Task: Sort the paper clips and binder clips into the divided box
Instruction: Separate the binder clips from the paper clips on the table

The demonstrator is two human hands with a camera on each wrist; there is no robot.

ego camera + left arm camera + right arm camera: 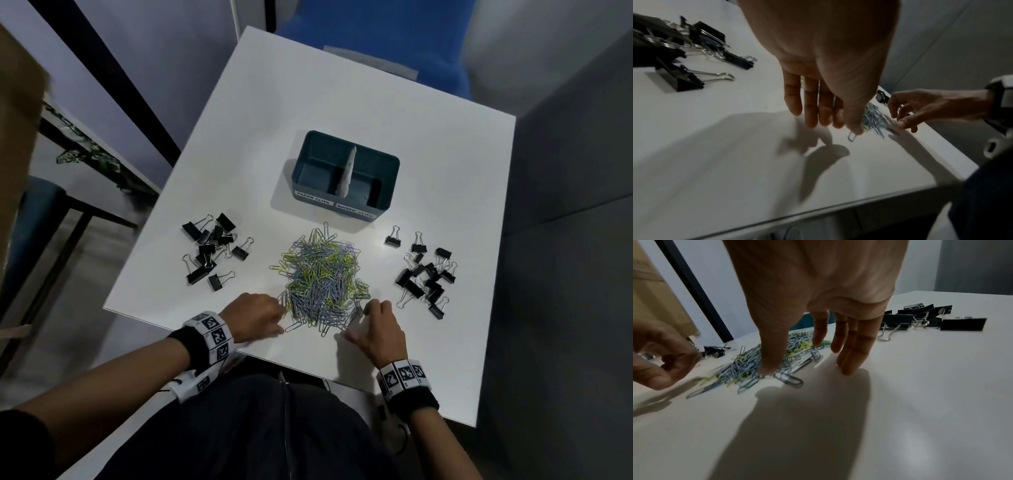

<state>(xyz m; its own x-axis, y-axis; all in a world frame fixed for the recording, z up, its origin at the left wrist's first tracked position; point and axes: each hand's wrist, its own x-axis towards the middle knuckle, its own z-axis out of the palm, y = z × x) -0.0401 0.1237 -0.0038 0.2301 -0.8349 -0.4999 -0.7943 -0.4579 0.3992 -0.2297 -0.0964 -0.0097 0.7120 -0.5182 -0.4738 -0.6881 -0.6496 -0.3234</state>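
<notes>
A heap of blue-grey and yellow-green paper clips [322, 284] lies mid-table. Black binder clips sit in two clusters, one left [212, 251] and one right [426, 274]. Behind the heap stands a teal divided box [387, 162] labelled PAPER CLIPS on the left half and BINDER CLIPS on the right. My left hand [279, 318] is at the heap's near-left edge, its thumb touching a loose clip [852, 136]. My right hand [359, 318] is at the near-right edge, thumb in the clips [748, 369] and fingers [849, 368] down on the table. Neither hand visibly holds anything.
The white table's [428, 387] near edge runs just under both wrists. A blue chair [394, 37] stands beyond the far edge. At the left are a dark stool [37, 205] and another table [85, 144]. A grey wall [565, 240] is on the right.
</notes>
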